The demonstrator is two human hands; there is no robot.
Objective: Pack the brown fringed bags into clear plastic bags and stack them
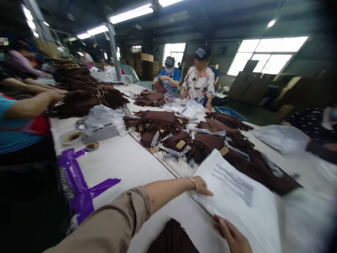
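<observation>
A white, translucent plastic bag (237, 186) with printed lines of text lies in front of me on the table. My left hand (201, 185), with a bracelet at the wrist, is closed on the bag's left edge near its far corner. Lower down, my right hand (233, 235) grips the same edge; its thumb is not clearly visible. A folded dark brown fringed cloth (172, 237) lies close to my body, partly cut off by the frame. Beyond the bag lie brown fringed scarves (207, 142) with tan tags and small plastic rolls.
Purple tape (81, 186) covers the table's left edge, near tape rolls (71, 137) and crumpled clear plastic (101, 117). A large brown cloth pile (89, 89) stands far left, where a person in blue (15, 119) reaches in. Two people (198, 79) work across the table.
</observation>
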